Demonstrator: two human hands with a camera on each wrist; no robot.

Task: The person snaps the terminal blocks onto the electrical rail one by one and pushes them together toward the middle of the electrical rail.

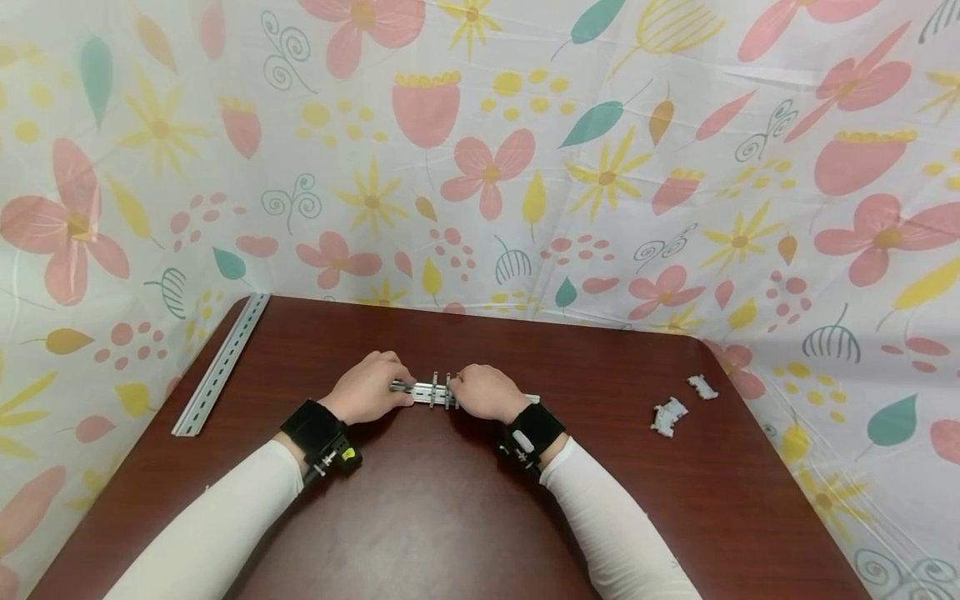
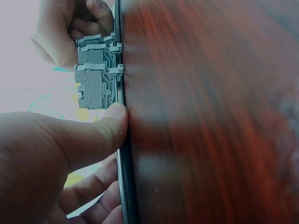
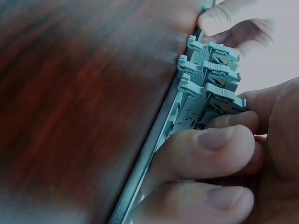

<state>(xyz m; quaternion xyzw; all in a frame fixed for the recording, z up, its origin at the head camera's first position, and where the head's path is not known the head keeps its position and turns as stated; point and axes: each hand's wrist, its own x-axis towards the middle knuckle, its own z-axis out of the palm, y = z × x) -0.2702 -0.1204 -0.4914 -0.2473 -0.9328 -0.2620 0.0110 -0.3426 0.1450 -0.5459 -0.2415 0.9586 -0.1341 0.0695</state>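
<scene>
A short slotted metal DIN rail [image 1: 422,392] lies across the middle of the table, with three grey terminal blocks [image 3: 217,93] standing side by side on it. My left hand [image 1: 372,388] grips the rail's left part, its thumb [image 2: 110,126] on the near edge close to the nearest block and its fingers behind. At the rightmost block, my right hand [image 1: 489,392] has curled fingers, pinching it in the right wrist view. Two fingers [image 3: 205,154] lie over the rail beside that block. The right hand covers part of the rail in the head view.
A longer slotted rail [image 1: 223,363] lies along the table's left edge. Loose grey blocks sit at the right, one group [image 1: 667,416] nearer and a single piece [image 1: 702,387] behind it. A flower-printed curtain [image 1: 480,167] borders the table's back and sides.
</scene>
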